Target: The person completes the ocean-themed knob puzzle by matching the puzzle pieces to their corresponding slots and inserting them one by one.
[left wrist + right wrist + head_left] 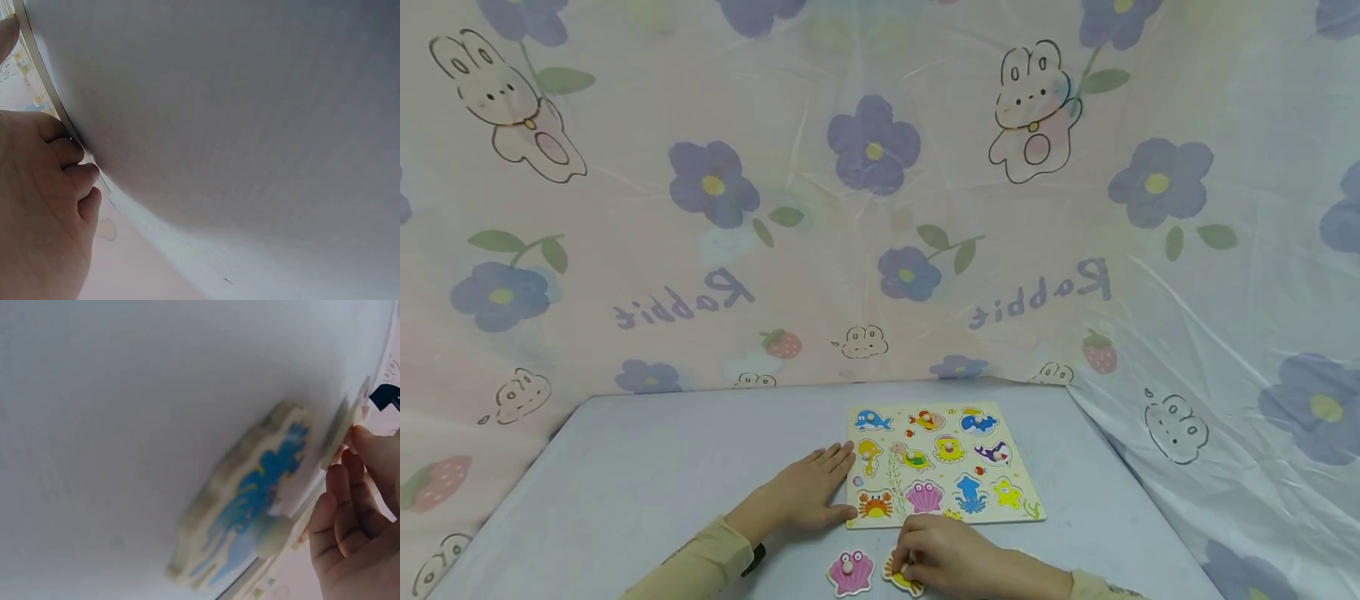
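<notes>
A wooden sea-animal peg puzzle board (898, 433) lies on the table. My left hand (812, 492) rests at its left edge, fingers mostly straight and thumb by the near corner; in the left wrist view, the fingertips touch the board's edge (45, 75). Below the board, my right hand (951, 554) pinches an orange-yellow crab piece (898, 575), partly covered by the fingers. Just left of it lies a pink shell piece (851, 573) with a round knob. A blue squid piece (256, 494) lies close to the camera in the right wrist view.
Around the board spreads a pale tablecloth (685, 458). Behind the table hangs a curtain (805, 275) printed with flowers and rabbits. Knobbed pieces such as the octopus (949, 448) and the whale (978, 422) sit in the upper rows of the board.
</notes>
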{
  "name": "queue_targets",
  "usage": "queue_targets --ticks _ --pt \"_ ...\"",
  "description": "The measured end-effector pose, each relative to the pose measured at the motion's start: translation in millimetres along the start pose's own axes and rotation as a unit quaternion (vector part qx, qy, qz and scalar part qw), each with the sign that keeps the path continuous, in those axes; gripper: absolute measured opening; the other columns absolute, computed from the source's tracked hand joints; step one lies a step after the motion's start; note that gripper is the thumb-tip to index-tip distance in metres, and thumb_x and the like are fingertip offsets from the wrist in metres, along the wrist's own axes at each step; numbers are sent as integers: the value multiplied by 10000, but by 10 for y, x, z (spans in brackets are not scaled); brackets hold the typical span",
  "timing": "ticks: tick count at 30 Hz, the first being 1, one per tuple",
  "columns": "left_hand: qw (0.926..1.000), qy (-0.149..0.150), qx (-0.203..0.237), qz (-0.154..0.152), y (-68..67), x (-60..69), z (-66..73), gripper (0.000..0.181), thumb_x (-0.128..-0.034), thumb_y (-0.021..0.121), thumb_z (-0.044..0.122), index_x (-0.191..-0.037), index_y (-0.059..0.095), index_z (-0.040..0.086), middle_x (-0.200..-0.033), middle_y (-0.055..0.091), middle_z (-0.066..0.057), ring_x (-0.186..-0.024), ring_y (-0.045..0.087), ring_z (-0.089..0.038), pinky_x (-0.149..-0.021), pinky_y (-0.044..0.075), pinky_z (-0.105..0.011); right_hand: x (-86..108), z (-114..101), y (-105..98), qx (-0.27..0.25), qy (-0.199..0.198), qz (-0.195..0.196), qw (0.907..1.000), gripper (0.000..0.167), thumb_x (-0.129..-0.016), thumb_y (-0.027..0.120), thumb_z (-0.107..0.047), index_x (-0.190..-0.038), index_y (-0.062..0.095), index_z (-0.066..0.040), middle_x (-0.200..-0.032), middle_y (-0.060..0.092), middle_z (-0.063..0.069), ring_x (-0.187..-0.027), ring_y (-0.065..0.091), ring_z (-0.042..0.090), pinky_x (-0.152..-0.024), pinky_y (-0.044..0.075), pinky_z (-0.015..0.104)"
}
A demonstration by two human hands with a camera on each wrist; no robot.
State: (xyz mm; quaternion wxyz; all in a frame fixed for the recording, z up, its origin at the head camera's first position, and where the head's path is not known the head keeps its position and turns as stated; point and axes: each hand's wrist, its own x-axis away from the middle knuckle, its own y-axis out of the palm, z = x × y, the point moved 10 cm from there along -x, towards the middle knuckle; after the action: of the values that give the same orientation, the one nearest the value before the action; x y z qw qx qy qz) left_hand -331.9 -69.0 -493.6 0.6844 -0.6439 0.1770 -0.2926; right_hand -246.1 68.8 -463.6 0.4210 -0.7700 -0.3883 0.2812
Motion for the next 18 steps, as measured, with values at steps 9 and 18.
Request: queue_targets --ticks 9,18 --pt "10000 -20 20 -9 19 7 -13 912 -993 489 682 -1609 355 22 -1701 279 -132 -1561 286 -312 -1265 272 -451 -79 -32 -252 -162 14 520 9985 105 -959 764 -133 -1013 769 -223 -1032 659 -170 -917 595 -48 -819 547 167" --pt "9999 -37 -97 1 21 -15 -29 920 -990 475 698 -1614 348 34 -1703 274 -125 -1560 287 -309 -1265 271 -446 -279 94 -395 63 -146 917 9957 120 -935 777 -83 -1001 771 -182 -1026 685 -111 -928 633 1 -835 556 186"
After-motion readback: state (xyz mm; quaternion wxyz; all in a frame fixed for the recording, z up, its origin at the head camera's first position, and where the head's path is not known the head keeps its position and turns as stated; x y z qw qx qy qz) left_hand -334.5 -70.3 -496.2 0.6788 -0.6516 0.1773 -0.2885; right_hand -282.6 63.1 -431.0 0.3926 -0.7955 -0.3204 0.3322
